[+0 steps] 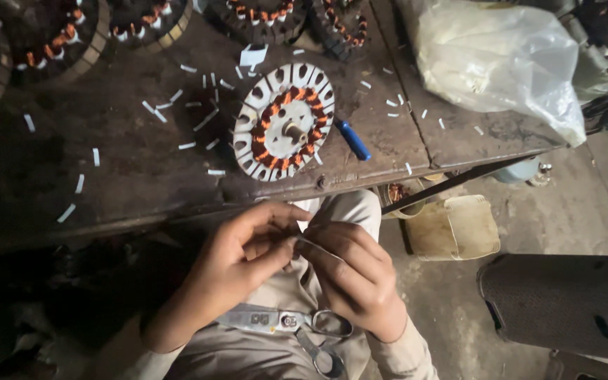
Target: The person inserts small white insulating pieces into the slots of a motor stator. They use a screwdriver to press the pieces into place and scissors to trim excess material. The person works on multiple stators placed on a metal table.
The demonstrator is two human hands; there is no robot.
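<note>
A: Both hands low in the middle, near. Left hand [237, 257] and right hand [353, 278] pinching one thin white paper strip [311, 243] between the fingertips, held over the lap.

B: And the scissors [304, 331]?

A: Lying on the lap, just below the hands, not held.

B: On the bench [107, 169]?

A: One round stator [284, 122], far from the hands, flat on the dark wood. Copper windings already there around the centre; outer slots mostly open, seemingly. Just right of it, a blue handle [353, 141].

B: Much done, then?

A: Hard to say fully. Many small paper pieces [177, 105] scattered on the bench, so a lot of cutting finished, probably. Strip not yet at the stator. More wound stators [58, 35] at the far edge, a plastic bag [501, 63] far right.
</note>
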